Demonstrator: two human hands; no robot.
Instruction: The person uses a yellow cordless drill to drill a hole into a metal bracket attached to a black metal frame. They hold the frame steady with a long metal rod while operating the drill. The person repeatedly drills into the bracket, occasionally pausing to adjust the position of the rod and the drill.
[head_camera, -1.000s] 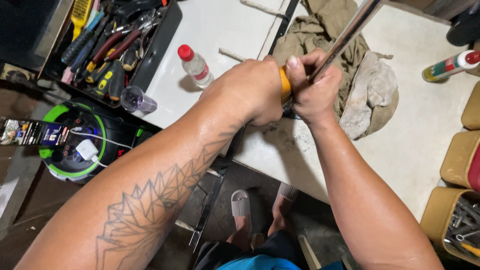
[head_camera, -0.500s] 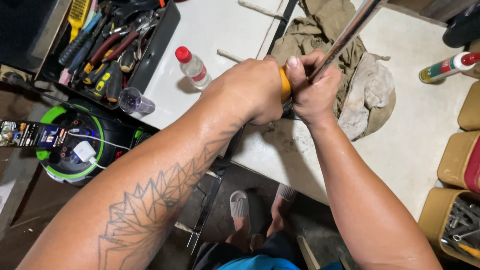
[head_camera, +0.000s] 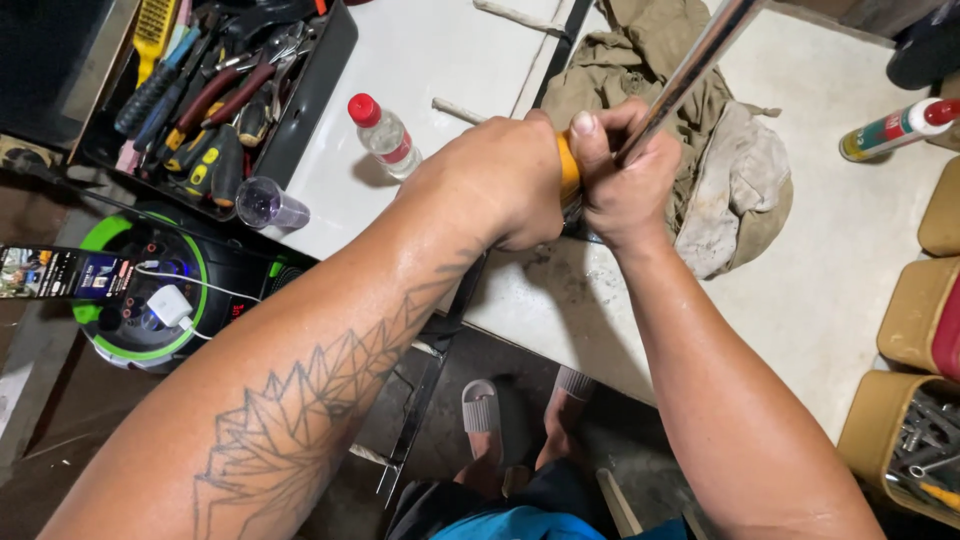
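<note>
Workbench: a pale table (head_camera: 830, 290) is carrying everything; its top is scuffed and dirty near the front edge.
Rags: a heap of khaki and grey cloth (head_camera: 720, 170) is lying just behind the hands.
Tool tray: a black tray (head_camera: 310, 110) at the far left is holding pliers and screwdrivers, well apart from the work.
Metal rod: a shiny tube (head_camera: 700, 60) is slanting up and away from the hands toward the top edge.
Left hand (head_camera: 505, 180): it is closing fully around a yellow-orange handle (head_camera: 568, 168), most of which is hidden in the fist.
Right hand (head_camera: 625, 175): it is wrapping tight around the rod's lower end, thumb up, touching the left fist.
Step in hand: it looks as if the handle's tool is being driven against the rod's end; the tip itself is hidden.
Next move: probably calling for steady force with the rod braced.
Small bottle: a clear red-capped bottle (head_camera: 383, 133) is standing left of the hands.
</note>
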